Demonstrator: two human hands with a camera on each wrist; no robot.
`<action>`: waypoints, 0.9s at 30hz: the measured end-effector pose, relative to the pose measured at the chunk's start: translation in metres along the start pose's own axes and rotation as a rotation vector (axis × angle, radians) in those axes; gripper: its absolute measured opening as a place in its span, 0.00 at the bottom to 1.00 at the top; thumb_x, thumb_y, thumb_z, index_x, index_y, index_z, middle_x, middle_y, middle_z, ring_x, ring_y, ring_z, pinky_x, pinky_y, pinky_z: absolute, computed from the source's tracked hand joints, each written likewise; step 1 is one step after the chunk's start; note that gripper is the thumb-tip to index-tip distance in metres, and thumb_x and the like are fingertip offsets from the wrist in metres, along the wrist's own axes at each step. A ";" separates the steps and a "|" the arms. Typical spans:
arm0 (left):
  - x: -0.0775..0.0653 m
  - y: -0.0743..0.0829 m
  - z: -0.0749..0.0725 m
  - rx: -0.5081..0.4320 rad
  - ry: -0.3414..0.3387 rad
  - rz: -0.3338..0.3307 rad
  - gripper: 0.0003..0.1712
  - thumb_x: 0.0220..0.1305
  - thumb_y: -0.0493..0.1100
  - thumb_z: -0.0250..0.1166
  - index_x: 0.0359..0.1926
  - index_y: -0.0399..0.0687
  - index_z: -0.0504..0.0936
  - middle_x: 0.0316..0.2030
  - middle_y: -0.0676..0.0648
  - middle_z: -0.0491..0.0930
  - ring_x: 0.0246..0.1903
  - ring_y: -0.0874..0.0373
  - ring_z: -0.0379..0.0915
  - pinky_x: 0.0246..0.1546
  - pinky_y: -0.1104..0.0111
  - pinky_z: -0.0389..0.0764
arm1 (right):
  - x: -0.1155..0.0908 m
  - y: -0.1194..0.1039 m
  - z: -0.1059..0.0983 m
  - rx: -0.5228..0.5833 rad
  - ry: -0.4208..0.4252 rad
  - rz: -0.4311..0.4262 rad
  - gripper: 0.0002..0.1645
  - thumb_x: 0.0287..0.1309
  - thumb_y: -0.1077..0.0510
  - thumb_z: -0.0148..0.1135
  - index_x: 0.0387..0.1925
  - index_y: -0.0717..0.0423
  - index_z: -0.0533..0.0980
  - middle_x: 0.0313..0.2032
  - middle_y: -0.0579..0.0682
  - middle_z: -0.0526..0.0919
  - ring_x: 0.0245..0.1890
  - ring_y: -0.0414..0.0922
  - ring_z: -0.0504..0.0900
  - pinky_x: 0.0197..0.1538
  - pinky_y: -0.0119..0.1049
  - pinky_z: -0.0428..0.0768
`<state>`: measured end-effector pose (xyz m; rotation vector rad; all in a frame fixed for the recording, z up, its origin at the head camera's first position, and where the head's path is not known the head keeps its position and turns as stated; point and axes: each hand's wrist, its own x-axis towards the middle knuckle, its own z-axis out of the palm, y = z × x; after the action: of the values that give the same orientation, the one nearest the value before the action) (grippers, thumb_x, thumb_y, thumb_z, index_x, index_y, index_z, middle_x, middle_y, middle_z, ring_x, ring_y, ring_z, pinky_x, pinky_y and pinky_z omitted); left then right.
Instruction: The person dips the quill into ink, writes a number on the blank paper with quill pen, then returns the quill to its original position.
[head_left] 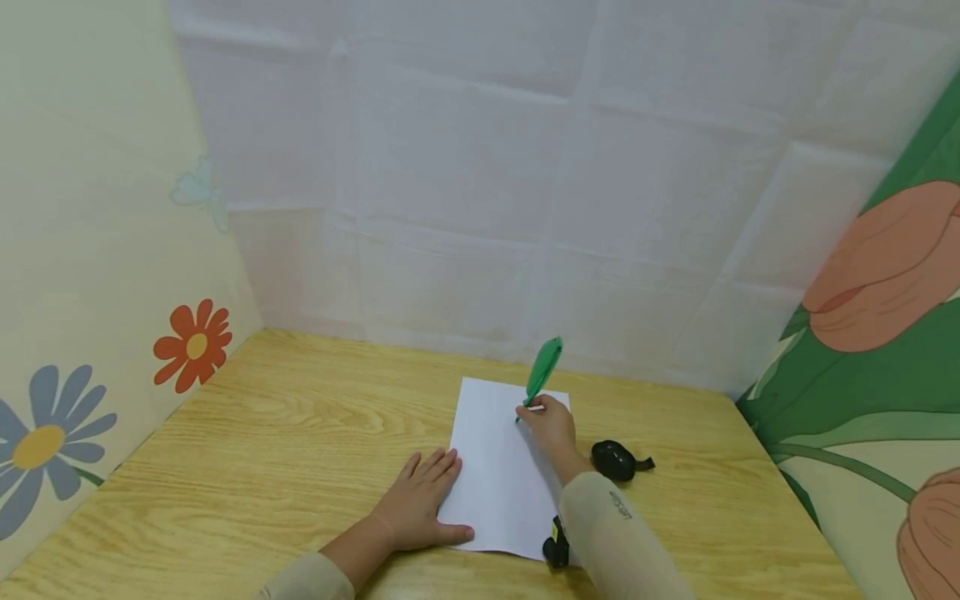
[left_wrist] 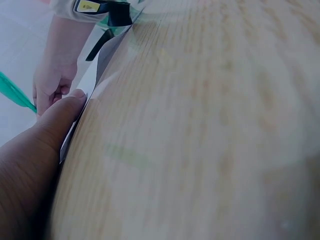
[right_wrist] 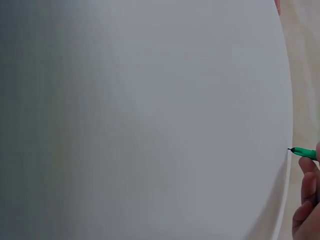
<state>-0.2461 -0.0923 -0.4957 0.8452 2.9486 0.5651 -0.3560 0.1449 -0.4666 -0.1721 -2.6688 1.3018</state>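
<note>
A sheet of white paper [head_left: 498,475] lies on the wooden table. My left hand [head_left: 420,500] rests flat over its left edge, fingers spread and the thumb along the near edge. Over the upper right part of the sheet, my right hand [head_left: 551,425] pinches a green pen [head_left: 545,364] with a feather-shaped top, which leans up and to the right. In the right wrist view the pen's dark tip [right_wrist: 290,149] is at the paper; whether it touches cannot be told. The right hand's fingers [right_wrist: 309,185] are curled near the pen. No marks are visible on the sheet.
To the right of the paper lies a rounded black object [head_left: 612,461] with a short strap. A black device [head_left: 555,546] with a yellow label sits at the right sleeve. White cloth [head_left: 465,208] hangs behind the table [head_left: 337,417]; flower-patterned panels [head_left: 97,250] stand at both sides.
</note>
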 end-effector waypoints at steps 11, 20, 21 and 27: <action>0.000 0.000 -0.002 -0.008 0.008 0.008 0.62 0.52 0.78 0.59 0.73 0.37 0.59 0.75 0.40 0.55 0.76 0.43 0.48 0.74 0.43 0.45 | -0.002 -0.003 -0.001 -0.005 -0.011 -0.004 0.15 0.57 0.51 0.69 0.38 0.59 0.81 0.34 0.54 0.87 0.30 0.42 0.80 0.29 0.30 0.72; 0.000 0.001 -0.002 -0.006 0.016 0.008 0.62 0.52 0.77 0.60 0.73 0.37 0.60 0.75 0.40 0.56 0.75 0.43 0.48 0.74 0.42 0.45 | -0.001 -0.003 0.000 -0.024 -0.029 -0.006 0.16 0.58 0.49 0.68 0.39 0.57 0.82 0.34 0.53 0.87 0.30 0.42 0.80 0.29 0.31 0.73; 0.000 0.001 -0.002 -0.004 0.015 0.009 0.62 0.52 0.77 0.60 0.73 0.37 0.60 0.75 0.40 0.56 0.75 0.43 0.48 0.74 0.43 0.45 | -0.001 -0.003 0.000 -0.025 -0.033 -0.007 0.16 0.58 0.49 0.68 0.39 0.57 0.81 0.34 0.53 0.87 0.30 0.42 0.80 0.29 0.31 0.73; 0.000 0.000 -0.001 -0.002 0.015 0.009 0.61 0.51 0.77 0.60 0.73 0.37 0.60 0.74 0.40 0.57 0.75 0.43 0.49 0.74 0.43 0.46 | -0.002 -0.003 0.001 -0.018 -0.043 -0.010 0.15 0.58 0.50 0.68 0.40 0.58 0.81 0.33 0.53 0.86 0.29 0.42 0.79 0.29 0.31 0.73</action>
<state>-0.2460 -0.0924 -0.4944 0.8586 2.9590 0.5772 -0.3540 0.1420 -0.4644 -0.1349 -2.7142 1.2929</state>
